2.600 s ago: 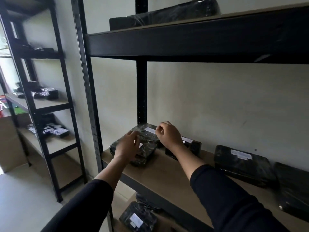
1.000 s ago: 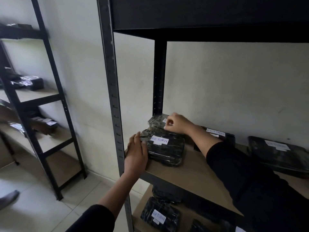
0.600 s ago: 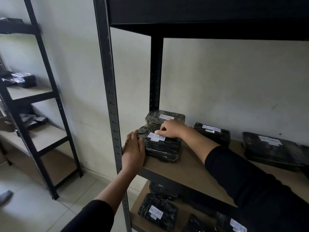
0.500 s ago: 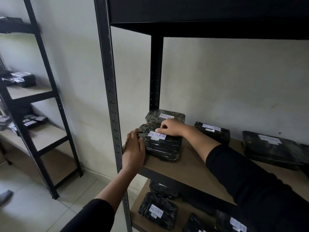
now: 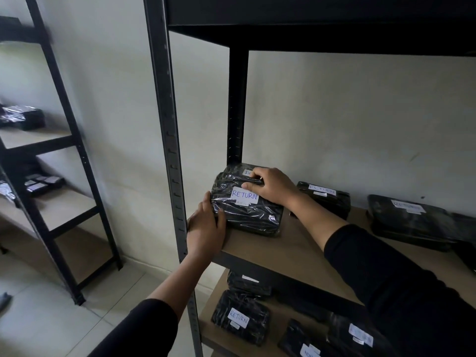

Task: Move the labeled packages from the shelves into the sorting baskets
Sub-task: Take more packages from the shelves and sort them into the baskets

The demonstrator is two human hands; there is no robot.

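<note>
"RETURN" label (image 5: 245, 195) on package (image 5: 247, 211)

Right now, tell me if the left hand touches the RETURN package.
Touching. The head view shows the left hand pressed against the near-left corner of the RETURN package.

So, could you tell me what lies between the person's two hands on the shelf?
The black RETURN package lies there in the head view: left hand at its near-left edge, right hand on its far edge.

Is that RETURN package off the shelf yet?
No. The RETURN package lies flat on the shelf, both hands touching it.
</note>
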